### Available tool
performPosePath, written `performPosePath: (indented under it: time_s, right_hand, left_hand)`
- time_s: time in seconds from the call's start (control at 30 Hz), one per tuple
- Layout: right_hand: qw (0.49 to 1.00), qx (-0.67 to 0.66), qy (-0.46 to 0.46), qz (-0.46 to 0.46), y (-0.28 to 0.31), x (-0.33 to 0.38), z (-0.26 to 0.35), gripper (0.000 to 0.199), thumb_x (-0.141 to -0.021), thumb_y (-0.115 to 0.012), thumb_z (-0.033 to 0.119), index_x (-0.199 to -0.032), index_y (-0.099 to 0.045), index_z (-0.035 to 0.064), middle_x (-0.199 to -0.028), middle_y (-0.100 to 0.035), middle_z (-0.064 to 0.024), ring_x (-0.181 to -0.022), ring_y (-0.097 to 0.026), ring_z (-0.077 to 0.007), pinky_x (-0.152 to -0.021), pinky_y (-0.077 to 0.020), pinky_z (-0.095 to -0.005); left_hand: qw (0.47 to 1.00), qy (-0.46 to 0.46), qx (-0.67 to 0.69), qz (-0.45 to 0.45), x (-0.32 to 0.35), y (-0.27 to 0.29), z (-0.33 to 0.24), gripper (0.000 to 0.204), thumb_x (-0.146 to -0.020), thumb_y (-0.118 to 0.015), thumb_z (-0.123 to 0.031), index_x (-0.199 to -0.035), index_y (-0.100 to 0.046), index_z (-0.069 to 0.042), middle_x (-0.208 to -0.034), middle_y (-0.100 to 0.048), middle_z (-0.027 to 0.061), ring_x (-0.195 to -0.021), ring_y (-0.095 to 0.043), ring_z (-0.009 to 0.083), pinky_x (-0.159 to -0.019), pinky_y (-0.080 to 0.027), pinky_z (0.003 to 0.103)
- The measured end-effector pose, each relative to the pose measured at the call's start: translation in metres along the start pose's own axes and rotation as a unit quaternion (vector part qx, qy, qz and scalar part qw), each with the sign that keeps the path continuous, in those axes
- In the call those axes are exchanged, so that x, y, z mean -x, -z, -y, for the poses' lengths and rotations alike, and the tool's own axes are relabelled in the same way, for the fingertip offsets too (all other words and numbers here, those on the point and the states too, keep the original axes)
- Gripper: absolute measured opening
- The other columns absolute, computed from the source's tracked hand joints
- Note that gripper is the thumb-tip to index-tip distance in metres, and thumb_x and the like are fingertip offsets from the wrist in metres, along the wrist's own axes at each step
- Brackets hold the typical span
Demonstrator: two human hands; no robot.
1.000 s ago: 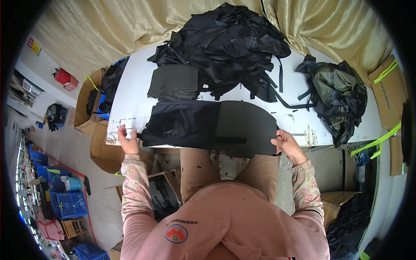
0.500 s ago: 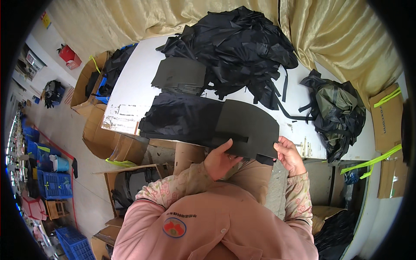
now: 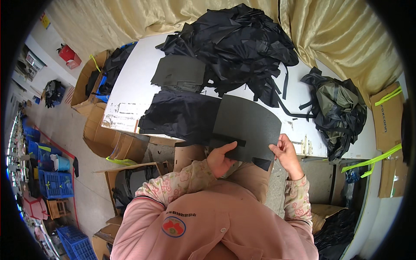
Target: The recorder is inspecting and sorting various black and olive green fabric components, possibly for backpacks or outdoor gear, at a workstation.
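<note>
A dark grey foam panel (image 3: 249, 125) with a curved top edge lies over black fabric (image 3: 180, 116) at the near edge of the white table (image 3: 130, 89). My left hand (image 3: 222, 158) grips the panel's lower edge near its middle. My right hand (image 3: 286, 151) pinches the panel's lower right corner. A short black strap (image 3: 229, 141) crosses the panel just above my left hand. The fabric spreads out to the left of the panel.
A large heap of black fabric and straps (image 3: 236, 47) and a stack of grey panels (image 3: 177, 73) sit farther back. An olive and black backpack (image 3: 338, 108) lies at the right. Open cardboard boxes (image 3: 117, 145) stand left of the table, blue crates (image 3: 54, 184) on the floor.
My left hand has come from the far left edge of the fabric across to the panel's lower edge. My right hand stays on the right corner. The view has shifted left.
</note>
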State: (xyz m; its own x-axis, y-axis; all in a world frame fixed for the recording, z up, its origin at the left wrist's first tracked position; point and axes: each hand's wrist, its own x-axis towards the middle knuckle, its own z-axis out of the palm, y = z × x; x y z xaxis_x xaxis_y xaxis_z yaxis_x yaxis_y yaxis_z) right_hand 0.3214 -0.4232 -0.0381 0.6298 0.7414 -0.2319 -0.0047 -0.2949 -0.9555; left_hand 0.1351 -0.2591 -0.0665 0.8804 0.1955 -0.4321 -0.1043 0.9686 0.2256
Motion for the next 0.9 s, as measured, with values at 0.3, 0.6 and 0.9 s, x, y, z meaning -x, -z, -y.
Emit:
performPosePath:
  time_s: [0.3,0.6,0.9]
  right_hand:
    - [0.990,0.107,0.089,-0.031,-0.003,-0.006,-0.016,0.017,-0.086,-0.062,0.001,-0.094,-0.048,0.0060,-0.066,-0.040,0.0069,-0.052,-0.036,-0.0011,-0.043,-0.0326,-0.0177]
    - [0.999,0.037,0.016,0.008,0.015,-0.006,0.011,0.023,-0.084,-0.064,0.001,-0.085,-0.043,0.0081,-0.066,-0.037,0.0068,-0.051,-0.038,-0.0018,-0.042,-0.0366,-0.0185]
    - [0.998,0.026,-0.030,0.042,0.039,-0.022,-0.015,0.022,-0.083,-0.066,0.003,-0.085,-0.044,0.0077,-0.063,-0.039,0.0063,-0.048,-0.040,-0.0023,-0.041,-0.0378,-0.0193]
  left_hand:
    - [1.000,0.002,-0.001,-0.008,0.003,-0.009,0.000,0.027,-0.090,-0.059,-0.010,-0.116,-0.055,-0.004,-0.117,-0.060,0.0075,-0.108,-0.059,0.0208,-0.095,-0.049,0.034]
    - [0.987,-0.010,0.140,0.073,0.002,0.044,-0.031,0.030,-0.092,-0.058,-0.027,-0.116,-0.056,-0.009,-0.114,-0.062,0.0056,-0.112,-0.055,0.0257,-0.102,-0.039,0.043]
    - [0.922,-0.345,0.044,-0.167,0.045,0.146,-0.147,0.022,-0.095,-0.054,-0.028,-0.110,-0.059,-0.014,-0.112,-0.062,0.0064,-0.103,-0.058,0.0216,-0.092,-0.047,0.038]
